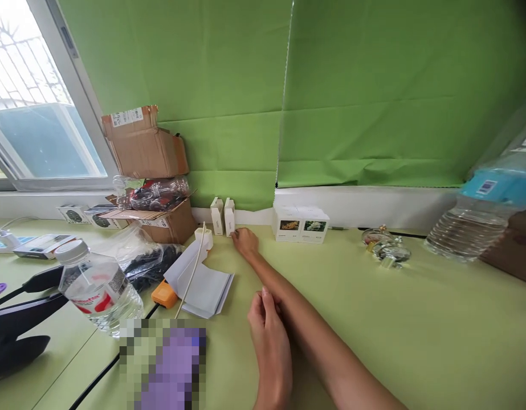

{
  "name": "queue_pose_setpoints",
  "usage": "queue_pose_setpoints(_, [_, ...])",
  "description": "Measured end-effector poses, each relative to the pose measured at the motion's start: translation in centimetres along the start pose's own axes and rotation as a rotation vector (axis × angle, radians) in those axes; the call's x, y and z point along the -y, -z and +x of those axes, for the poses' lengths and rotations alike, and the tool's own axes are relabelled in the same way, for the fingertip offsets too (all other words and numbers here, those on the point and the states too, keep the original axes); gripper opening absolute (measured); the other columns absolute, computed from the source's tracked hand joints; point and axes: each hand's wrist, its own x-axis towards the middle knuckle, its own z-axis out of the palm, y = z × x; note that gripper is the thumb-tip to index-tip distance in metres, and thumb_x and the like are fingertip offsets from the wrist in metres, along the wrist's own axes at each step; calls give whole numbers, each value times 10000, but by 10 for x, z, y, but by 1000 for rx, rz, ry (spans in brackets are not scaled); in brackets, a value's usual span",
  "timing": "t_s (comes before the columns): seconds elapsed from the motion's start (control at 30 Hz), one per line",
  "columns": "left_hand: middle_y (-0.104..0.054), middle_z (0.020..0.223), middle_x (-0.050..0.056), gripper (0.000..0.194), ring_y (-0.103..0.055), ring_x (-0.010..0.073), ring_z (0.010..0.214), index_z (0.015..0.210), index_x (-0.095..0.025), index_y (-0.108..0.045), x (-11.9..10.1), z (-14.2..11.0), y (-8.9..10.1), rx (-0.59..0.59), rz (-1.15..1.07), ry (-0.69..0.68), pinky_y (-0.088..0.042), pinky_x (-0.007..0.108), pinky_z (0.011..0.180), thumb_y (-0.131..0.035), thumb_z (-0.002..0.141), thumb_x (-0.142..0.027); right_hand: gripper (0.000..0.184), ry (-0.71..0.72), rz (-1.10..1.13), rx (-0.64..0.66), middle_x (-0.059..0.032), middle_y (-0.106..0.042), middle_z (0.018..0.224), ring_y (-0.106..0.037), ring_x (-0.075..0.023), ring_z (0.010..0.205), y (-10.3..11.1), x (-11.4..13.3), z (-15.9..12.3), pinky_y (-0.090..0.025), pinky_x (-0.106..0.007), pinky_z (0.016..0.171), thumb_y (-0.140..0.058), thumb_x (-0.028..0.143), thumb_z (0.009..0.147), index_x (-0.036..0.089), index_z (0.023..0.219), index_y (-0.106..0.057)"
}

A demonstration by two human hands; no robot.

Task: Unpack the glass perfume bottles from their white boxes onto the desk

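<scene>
You can't see all the fingers of your left hand (269,344), so whether they hold anything is unclear; the bottom edge cuts that arm near the wrist. Your right hand (247,244) hides its own grip, and you can't tell if its fingertips touch the slim white box (230,219) beside them. Coarse blocks blur the purple item (172,367), cropped below. The right edge clips the big bottle (468,230); the captions on the picture boxes (301,228) are too small to read.
</scene>
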Motion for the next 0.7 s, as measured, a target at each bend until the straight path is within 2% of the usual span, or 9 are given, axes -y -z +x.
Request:
queue_pose_setpoints(0.17, [-364,619,-49,432,-324,96,563,645,-192,-445,1,1,2,-3,54,-40,-289,210,513,-465,864,-564,291,29,-5,-58,-83,-569,1199,-591,-205,1007,-5,-7,-5,-509,-404,849,-544,316,925,177,1180,-557])
queue_pose_setpoints(0.33, [-321,589,-62,459,-289,84,519,629,-189,-448,1,4,4,9,92,-65,-257,212,482,-476,841,-596,295,95,88,-61,-84,-572,1192,-595,-203,996,-2,-19,-13,-513,-405,841,-544,315,925,170,1181,-555])
queue_pose_setpoints(0.53, [-339,533,-67,487,-302,78,479,647,-185,-496,7,10,7,11,130,-60,-245,206,454,-486,803,-646,291,188,191,-60,-82,-581,1172,-603,-196,970,7,-34,-31,-522,-394,821,-543,315,926,164,1175,-557])
queue_pose_setpoints(0.7, [-351,526,-71,495,-312,62,457,648,-172,-525,9,14,10,29,86,-47,-240,187,427,-554,748,-657,238,286,126,-136,-76,-608,1123,-618,-173,918,22,-44,-50,-524,-366,809,-528,294,932,158,1119,-587])
